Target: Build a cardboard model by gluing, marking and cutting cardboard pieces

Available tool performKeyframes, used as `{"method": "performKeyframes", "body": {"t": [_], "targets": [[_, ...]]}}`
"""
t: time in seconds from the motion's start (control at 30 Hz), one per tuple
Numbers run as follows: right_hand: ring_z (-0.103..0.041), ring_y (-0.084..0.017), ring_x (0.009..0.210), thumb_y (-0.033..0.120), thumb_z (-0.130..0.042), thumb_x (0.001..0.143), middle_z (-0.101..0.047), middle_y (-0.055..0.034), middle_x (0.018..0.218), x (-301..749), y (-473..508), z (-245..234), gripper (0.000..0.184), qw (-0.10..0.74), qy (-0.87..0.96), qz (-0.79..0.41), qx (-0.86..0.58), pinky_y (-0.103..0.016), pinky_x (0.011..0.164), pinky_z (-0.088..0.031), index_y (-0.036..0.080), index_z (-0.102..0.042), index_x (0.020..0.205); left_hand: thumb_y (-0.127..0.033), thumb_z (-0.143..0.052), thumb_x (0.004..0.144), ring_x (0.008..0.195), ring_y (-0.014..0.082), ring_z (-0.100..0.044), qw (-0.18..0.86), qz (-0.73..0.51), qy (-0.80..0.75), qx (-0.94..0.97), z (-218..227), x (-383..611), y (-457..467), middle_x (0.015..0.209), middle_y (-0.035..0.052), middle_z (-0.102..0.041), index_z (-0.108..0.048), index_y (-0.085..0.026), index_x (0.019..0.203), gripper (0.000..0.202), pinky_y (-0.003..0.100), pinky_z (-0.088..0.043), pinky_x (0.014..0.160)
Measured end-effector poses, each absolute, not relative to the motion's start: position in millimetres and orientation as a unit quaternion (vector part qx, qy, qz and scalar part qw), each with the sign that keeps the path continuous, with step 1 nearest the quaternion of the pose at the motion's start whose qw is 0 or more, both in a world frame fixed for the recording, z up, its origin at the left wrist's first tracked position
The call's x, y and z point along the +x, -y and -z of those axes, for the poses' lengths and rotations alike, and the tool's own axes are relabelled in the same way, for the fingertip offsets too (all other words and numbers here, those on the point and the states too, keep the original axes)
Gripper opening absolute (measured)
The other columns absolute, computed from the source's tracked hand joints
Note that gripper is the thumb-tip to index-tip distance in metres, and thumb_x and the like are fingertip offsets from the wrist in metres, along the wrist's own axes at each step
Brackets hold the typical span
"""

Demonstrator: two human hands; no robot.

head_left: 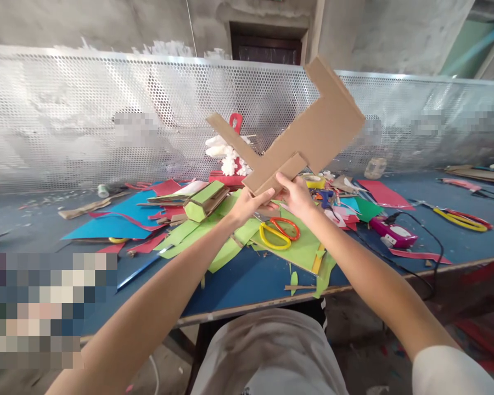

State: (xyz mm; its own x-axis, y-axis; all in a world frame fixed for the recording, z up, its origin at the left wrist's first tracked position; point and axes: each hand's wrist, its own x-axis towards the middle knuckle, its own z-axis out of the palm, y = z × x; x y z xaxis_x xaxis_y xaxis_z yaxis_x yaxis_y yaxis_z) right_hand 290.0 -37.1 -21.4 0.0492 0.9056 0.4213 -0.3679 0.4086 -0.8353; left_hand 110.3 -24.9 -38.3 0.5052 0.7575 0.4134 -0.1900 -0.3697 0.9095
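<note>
Both hands hold up a brown cardboard piece [313,137] above the blue table [239,285]. The piece is a wide notched slab with a narrow strip crossing it, tilted up to the right. My left hand [247,204] grips its lower end from the left, fingers closed. My right hand [297,196] pinches the same lower end from the right, thumb on top. Below the hands lie scissors [278,233] with yellow and orange handles on sheets of green paper [304,247].
Blue, red and green paper scraps [119,216] and a green folded box [206,200] litter the table. A pink glue gun [393,233] with a black cord lies right. A perforated metal screen [86,120] backs the table. White foam pieces [226,153] stand behind the cardboard.
</note>
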Motion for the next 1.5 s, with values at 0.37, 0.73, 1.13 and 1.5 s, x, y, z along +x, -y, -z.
{"method": "performKeyframes", "body": {"t": [0.37, 0.73, 1.13, 1.5], "targets": [[-0.070, -0.020, 0.090, 0.057, -0.101, 0.064, -0.080, -0.0060, 0.108, 316.1, 24.3, 14.8, 0.061, 0.708, 0.462, -0.429, -0.319, -0.028, 0.064, -0.055, 0.024, -0.067, 0.102, -0.068, -0.105, 0.068, 0.082, 0.0255, -0.086, 0.500, -0.486, -0.208, 0.686, 31.3, 102.8, 21.0, 0.092, 0.0107, -0.086, -0.078, -0.016, 0.100, 0.067, 0.034, -0.070, 0.078], [-0.076, -0.029, 0.112, 0.062, -0.100, 0.066, -0.081, -0.0081, 0.120, 331.1, 22.8, 11.6, 0.067, 0.684, 0.498, -0.419, -0.329, -0.040, 0.079, -0.067, 0.027, -0.063, 0.109, -0.061, -0.107, 0.067, 0.084, 0.0252, -0.086, 0.493, -0.489, -0.217, 0.686, 26.4, 91.1, 14.6, 0.090, 0.0128, -0.087, -0.078, -0.015, 0.091, 0.059, 0.036, -0.071, 0.083], [-0.074, -0.032, 0.128, 0.067, -0.104, 0.060, -0.080, -0.0078, 0.126, 337.9, 26.8, 13.1, 0.073, 0.669, 0.548, -0.396, -0.308, -0.057, 0.104, -0.068, 0.030, -0.057, 0.100, -0.065, -0.098, 0.077, 0.077, 0.0185, -0.076, 0.374, -0.616, -0.237, 0.651, 21.6, 95.1, 13.9, 0.081, 0.0016, -0.075, -0.068, -0.021, 0.086, 0.054, 0.029, -0.062, 0.074], [-0.072, -0.029, 0.135, 0.069, -0.097, 0.068, -0.081, -0.0075, 0.131, 338.5, 31.0, 13.6, 0.063, 0.633, 0.598, -0.378, -0.315, -0.051, 0.108, -0.064, 0.031, -0.065, 0.107, -0.048, -0.089, 0.085, 0.070, 0.0181, -0.060, 0.258, -0.632, -0.270, 0.679, 21.2, 88.8, 17.3, 0.071, 0.0004, -0.066, -0.069, -0.023, 0.076, 0.033, 0.031, -0.050, 0.070]]}}
